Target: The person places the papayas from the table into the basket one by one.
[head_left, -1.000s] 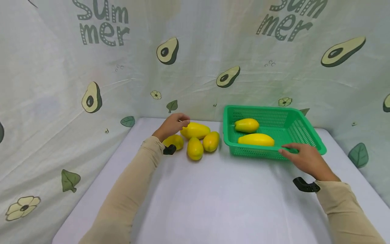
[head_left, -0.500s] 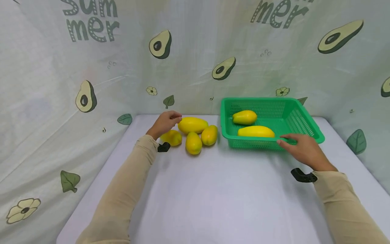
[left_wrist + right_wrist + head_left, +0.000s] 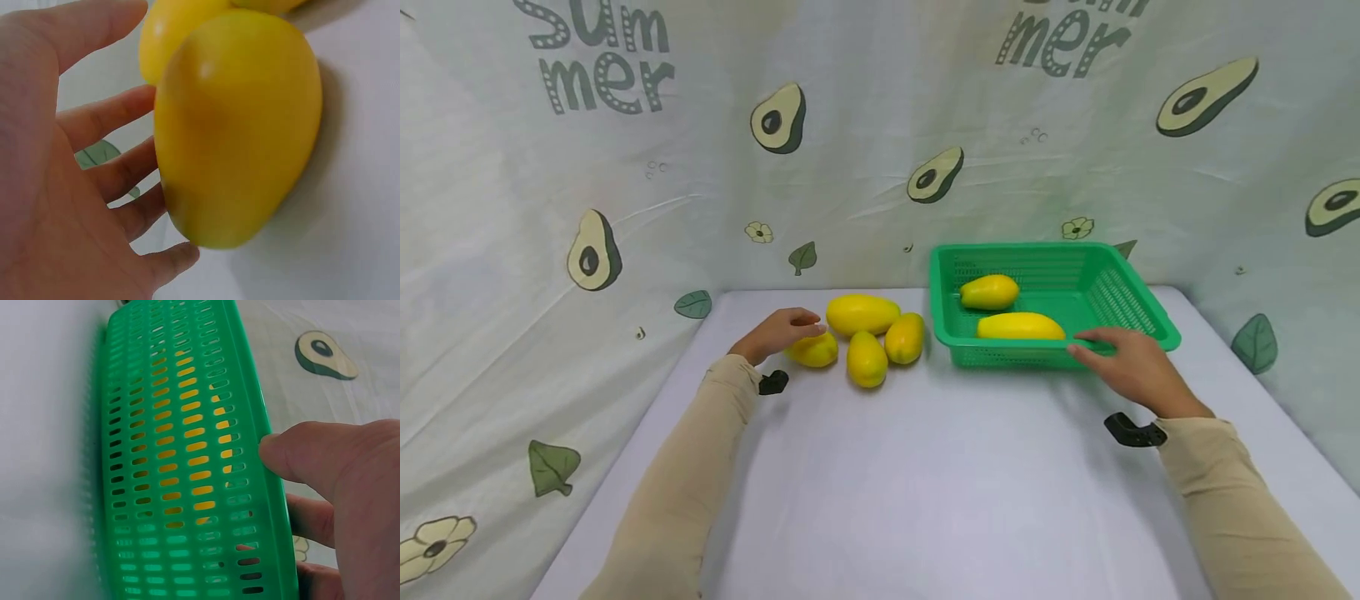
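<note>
My left hand (image 3: 782,332) is at the leftmost yellow fruit (image 3: 240,131), a smooth, mango-like one with a tapered end. In the left wrist view its fingers are spread and reach along the fruit's far side, while the thumb stands apart from it. At the green plastic basket (image 3: 1011,357), my right hand (image 3: 1138,371) pinches the near rim. Its thumb (image 3: 294,450) lies on the outside of that rim and the fingers are behind it. Inside the basket lie a pear-shaped yellow fruit (image 3: 990,292) and a longer yellow one (image 3: 1021,326), partly hidden by the front wall.
Close beside the left hand's fruit lie a long yellow fruit (image 3: 862,315) and two smaller yellow fruits, one in front (image 3: 867,360) and one to the right (image 3: 905,338). A printed cloth (image 3: 842,167) hangs behind the white table (image 3: 925,492).
My left hand has moved from beside the long yellow fruit back and down to the leftmost one. The right hand has stayed at the basket rim. The head view has shifted slightly.
</note>
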Available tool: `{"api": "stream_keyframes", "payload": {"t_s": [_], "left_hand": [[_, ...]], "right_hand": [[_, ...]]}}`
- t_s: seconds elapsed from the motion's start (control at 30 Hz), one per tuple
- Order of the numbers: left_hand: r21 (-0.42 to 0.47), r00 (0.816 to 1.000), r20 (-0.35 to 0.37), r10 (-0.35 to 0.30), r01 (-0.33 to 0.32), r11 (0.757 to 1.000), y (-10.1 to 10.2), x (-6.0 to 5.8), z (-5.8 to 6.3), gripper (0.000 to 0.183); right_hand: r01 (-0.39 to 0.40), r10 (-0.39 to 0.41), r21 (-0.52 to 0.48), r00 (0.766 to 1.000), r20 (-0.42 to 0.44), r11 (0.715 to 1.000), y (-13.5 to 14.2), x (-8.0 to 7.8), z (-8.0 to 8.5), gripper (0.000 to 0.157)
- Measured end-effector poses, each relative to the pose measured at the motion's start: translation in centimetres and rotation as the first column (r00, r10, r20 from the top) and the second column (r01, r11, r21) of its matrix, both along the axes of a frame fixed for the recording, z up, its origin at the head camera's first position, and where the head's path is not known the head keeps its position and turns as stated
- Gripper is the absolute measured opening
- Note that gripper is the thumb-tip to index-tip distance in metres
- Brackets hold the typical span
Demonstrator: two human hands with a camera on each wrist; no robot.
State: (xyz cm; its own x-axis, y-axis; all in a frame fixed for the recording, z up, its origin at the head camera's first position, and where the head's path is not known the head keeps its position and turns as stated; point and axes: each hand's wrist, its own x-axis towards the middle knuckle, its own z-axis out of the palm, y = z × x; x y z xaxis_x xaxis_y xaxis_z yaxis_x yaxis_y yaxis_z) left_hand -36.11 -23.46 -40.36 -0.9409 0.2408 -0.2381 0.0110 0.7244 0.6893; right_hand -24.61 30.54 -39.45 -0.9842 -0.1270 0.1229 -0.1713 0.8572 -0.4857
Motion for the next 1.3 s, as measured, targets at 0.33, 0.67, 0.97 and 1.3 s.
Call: {"api": "stream_keyframes", "payload": {"t_s": [0.33, 0.67, 0.97, 1.3], "left_hand": [[-0.039, 0.997, 0.004, -0.071, 0.071, 0.997, -1.3, 0.7, -0.7, 0.074], [-0.034, 0.996, 0.023, -0.09, 0.09, 0.995, -1.6, 1.5, -1.7, 0.079], [-0.044, 0.997, 0.0, -0.073, 0.073, 0.996, -2.5, 2.0, -2.6, 0.085], [0.021, 0.999, -0.032, -0.005, 0.005, 1.0, -3.0, 2.5, -3.0, 0.083]], "right_hand": [[-0.001, 0.001, -0.002, 1.0, -0.01, 1.0, 0.0, 0.1, 0.0, 0.062], [0.005, -0.006, -0.004, 1.0, -0.022, 1.0, -0.1, 0.7, -0.2, 0.059], [-0.011, 0.011, 0.01, 1.0, -0.026, 1.0, -0.4, 0.6, 0.2, 0.06], [-0.032, 0.033, 0.017, 0.999, -0.042, 0.999, -0.1, 0.7, 0.1, 0.058]]}}
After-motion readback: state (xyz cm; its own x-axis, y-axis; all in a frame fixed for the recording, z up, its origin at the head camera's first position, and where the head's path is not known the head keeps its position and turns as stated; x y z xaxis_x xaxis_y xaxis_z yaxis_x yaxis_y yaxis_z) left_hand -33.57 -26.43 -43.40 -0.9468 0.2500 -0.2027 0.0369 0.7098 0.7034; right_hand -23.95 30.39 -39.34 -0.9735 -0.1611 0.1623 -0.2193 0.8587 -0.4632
